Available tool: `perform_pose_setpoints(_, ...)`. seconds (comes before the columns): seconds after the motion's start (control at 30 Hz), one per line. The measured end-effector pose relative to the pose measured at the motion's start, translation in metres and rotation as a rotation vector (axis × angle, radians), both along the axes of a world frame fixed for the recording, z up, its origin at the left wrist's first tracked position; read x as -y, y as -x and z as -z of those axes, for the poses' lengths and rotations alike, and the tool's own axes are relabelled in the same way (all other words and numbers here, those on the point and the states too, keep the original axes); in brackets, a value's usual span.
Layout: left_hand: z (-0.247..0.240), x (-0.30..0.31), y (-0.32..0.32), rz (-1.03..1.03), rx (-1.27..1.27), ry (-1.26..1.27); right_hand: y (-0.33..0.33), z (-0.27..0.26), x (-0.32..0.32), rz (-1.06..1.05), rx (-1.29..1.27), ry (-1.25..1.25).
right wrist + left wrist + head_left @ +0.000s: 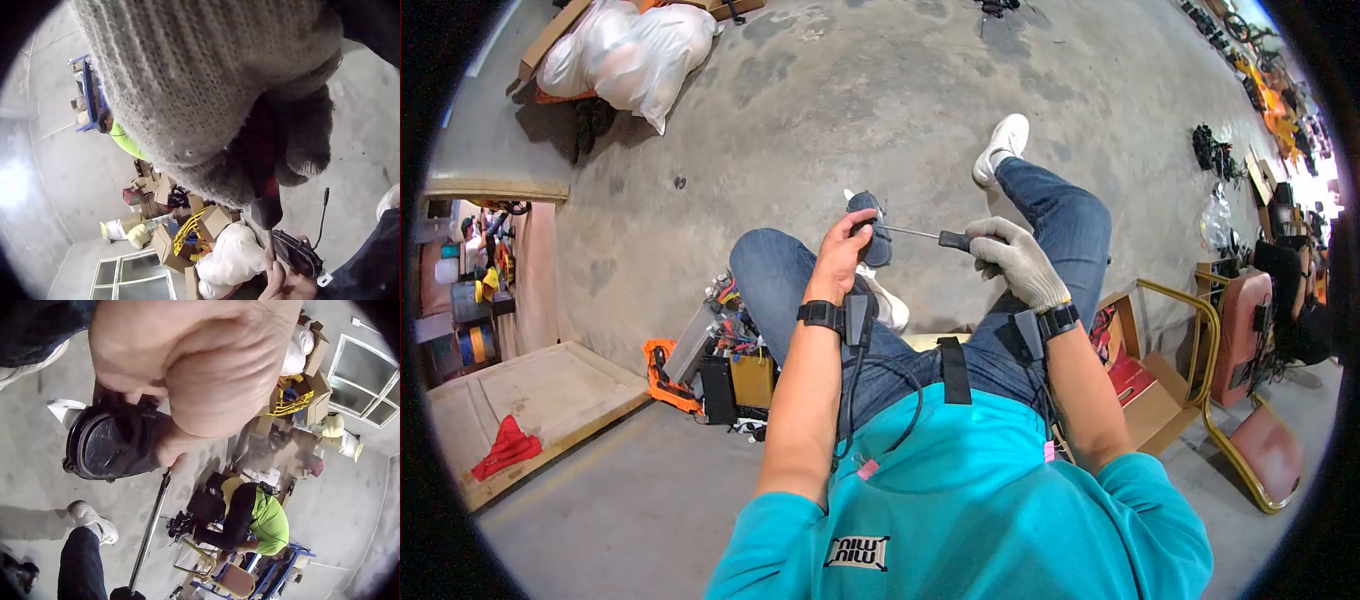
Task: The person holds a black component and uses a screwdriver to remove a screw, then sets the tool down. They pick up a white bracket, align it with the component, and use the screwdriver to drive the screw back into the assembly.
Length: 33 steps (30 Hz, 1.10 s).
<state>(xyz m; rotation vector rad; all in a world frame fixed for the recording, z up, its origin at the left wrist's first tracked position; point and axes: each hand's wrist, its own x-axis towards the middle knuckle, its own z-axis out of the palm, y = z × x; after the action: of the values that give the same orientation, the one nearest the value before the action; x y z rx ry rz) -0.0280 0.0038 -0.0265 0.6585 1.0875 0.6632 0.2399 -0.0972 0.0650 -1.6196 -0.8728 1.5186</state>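
Observation:
My bare left hand (840, 258) grips a black, oval-faced device (112, 447) with a smooth dark panel and a raised rim. A white piece (65, 412) sticks out from its end. My right hand (1020, 265), in a knitted grey glove, holds a screwdriver (955, 241) by its dark handle, which shows some red in the right wrist view. The metal shaft (150, 534) points across to the device, its tip right at the left fingertips and the device's edge. A thin black cable (322, 215) stands out beside the device.
Below the left knee are an orange case (668, 378) and assorted parts. An open cardboard box (1145, 390) and a gold-framed chair (1215, 350) are on the right. White bags (635, 60) lie far left. Another person in a bright green top (270, 522) bends over in the background.

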Motion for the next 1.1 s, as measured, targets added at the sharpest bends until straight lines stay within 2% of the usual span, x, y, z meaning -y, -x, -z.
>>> perform_pose_setpoints(0.67, 0.028, -0.003, 0.006, 0.047, -0.028, -0.085, -0.003, 0.012, -0.004, -0.010, -0.039, -0.001)
perform_pose_setpoints(1.1, 0.010, 0.000, 0.000, -0.027, -0.014, -0.035, -0.007, 0.018, -0.005, -0.010, -0.038, -0.005)
